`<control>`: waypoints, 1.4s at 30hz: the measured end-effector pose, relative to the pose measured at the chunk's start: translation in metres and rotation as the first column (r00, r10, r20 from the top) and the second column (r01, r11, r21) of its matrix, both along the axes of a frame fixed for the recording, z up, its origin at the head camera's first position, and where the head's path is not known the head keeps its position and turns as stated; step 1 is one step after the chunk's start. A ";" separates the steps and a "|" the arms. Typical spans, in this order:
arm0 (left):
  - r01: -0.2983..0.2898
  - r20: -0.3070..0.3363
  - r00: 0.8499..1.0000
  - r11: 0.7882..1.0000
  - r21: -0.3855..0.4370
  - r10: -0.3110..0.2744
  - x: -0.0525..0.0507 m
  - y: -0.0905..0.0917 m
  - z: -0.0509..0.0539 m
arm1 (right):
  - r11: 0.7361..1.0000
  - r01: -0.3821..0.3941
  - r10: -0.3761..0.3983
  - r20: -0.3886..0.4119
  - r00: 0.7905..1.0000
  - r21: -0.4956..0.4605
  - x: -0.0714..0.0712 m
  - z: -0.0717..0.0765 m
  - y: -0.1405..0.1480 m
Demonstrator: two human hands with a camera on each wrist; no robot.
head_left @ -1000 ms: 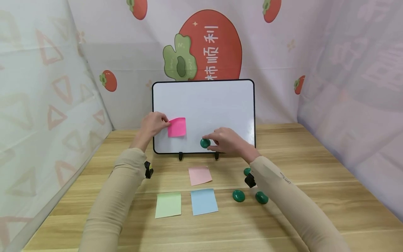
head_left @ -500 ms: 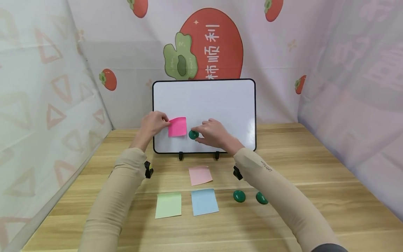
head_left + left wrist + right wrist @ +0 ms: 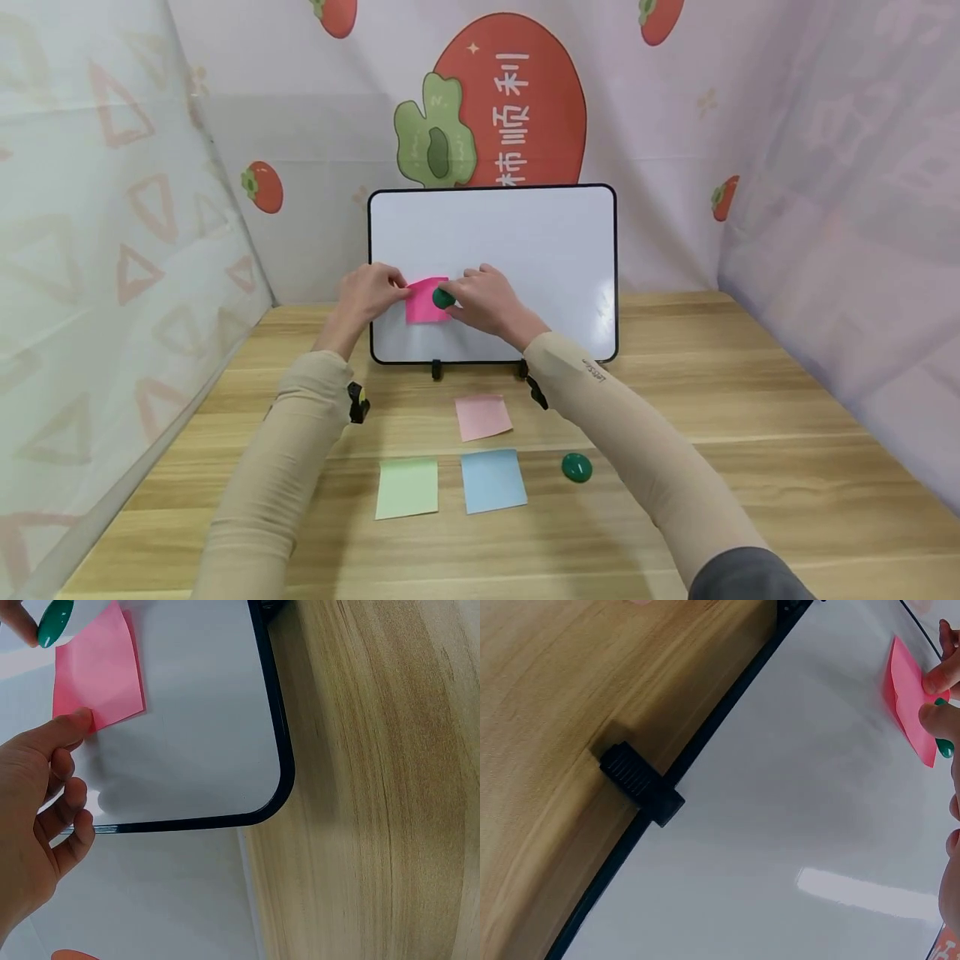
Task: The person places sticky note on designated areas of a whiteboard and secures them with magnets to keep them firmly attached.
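Observation:
In the head view my left hand (image 3: 369, 293) pinches the left edge of a bright pink note (image 3: 420, 303) in front of the whiteboard (image 3: 540, 250). A round green magnet (image 3: 443, 298) is between the thumb and fingers of my right hand (image 3: 491, 304), over the note's right part. The left wrist view shows the left thumb and finger on a corner of the pink note (image 3: 101, 671), with the green magnet (image 3: 55, 622) beyond its other side. In the right wrist view the magnet (image 3: 944, 747) is partly hidden behind fingers and note.
A pale pink note (image 3: 483, 417), a green note (image 3: 407, 489) and a blue note (image 3: 493, 482) lie on the wooden table (image 3: 750, 467). One green magnet (image 3: 577, 467) lies right of the blue note. Small black feet (image 3: 437, 370) hold the board.
My right hand has moved left with the green magnet, from the board's lower middle to the pink note. My left hand still pinches the note in nearly the same place.

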State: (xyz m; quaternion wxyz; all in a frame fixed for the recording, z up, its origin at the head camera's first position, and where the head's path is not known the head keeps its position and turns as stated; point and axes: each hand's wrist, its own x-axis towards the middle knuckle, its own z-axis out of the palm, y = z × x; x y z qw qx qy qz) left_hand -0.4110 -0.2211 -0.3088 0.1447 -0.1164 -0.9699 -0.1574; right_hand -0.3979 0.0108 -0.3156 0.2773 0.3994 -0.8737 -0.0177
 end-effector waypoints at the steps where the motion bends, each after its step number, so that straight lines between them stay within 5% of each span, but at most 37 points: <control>1: 0.000 -0.002 1.000 1.000 0.001 0.000 0.000 0.000 0.000 | 1.000 0.011 -0.011 -0.006 1.000 0.004 -0.002 0.001 -0.003; 16: 0.030 -0.071 0.997 0.999 0.011 -0.029 -0.002 0.001 -0.010 | 0.993 0.110 -0.110 0.001 0.994 0.041 -0.020 0.010 -0.031; 42: 0.038 -0.173 0.984 0.999 -0.018 -0.041 -0.001 0.001 -0.013 | 0.981 0.188 -0.192 0.091 0.977 0.044 -0.021 0.003 -0.038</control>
